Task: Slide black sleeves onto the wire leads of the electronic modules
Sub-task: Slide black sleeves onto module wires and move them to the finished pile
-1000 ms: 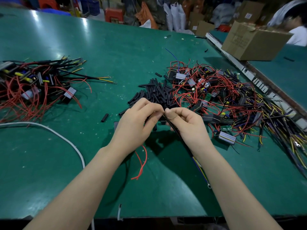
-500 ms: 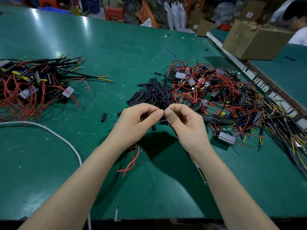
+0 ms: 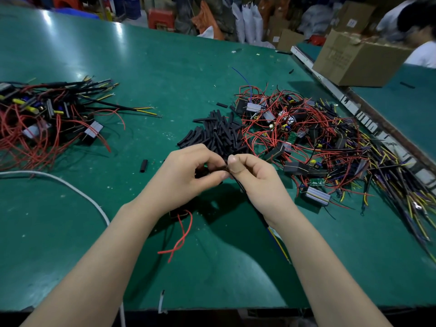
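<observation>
My left hand (image 3: 186, 178) and my right hand (image 3: 257, 182) meet over the middle of the green table (image 3: 165, 67). Left thumb and fingers pinch a short black sleeve (image 3: 215, 170). My right hand pinches a black wire lead at the sleeve's end; the lead (image 3: 276, 234) runs down under my right wrist, yellow and blue at its far end. A module hangs below my left palm, mostly hidden, with red wires (image 3: 181, 239) trailing from it. Just beyond my hands lies a pile of loose black sleeves (image 3: 217, 133).
A tangle of modules with red, yellow and black wires (image 3: 318, 147) spreads at the right. Another heap of modules (image 3: 42, 119) lies at the left. One stray sleeve (image 3: 143, 165) lies left of my hands, a white cable (image 3: 70, 187) curves nearby, and a cardboard box (image 3: 361, 60) stands far right.
Both hands stayed together and drifted slightly away from me. The red wires under my left hand swung left and now hang lower. My fingertips have shifted their pinch on the sleeve and lead.
</observation>
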